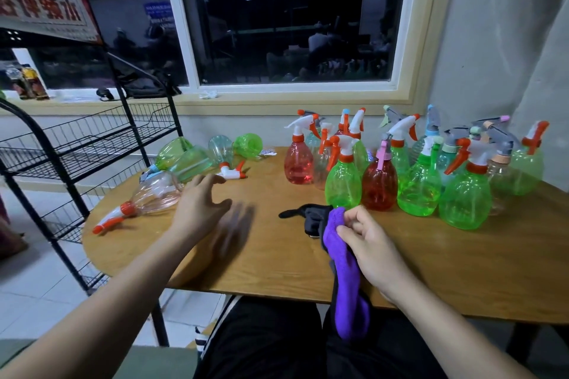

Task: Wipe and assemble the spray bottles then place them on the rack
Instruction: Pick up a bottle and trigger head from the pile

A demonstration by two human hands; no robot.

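Observation:
My left hand (200,204) hovers open above the wooden table (277,255), fingers spread, just right of a clear pinkish spray bottle (154,194) that lies on its side with a white and orange trigger head (112,218). My right hand (366,240) pinches a purple cloth (345,280) that hangs over the table's front edge. Several green and clear bottle bodies (191,157) lie at the far left. A loose trigger head (232,171) rests beside them. Several upright assembled bottles, green (343,184) and red (380,186), crowd the right half.
A black wire rack (86,144) with several shelves stands left of the table. A black object (308,217) lies on the table under the cloth's top. A window and wall run behind the table. My legs are under the front edge.

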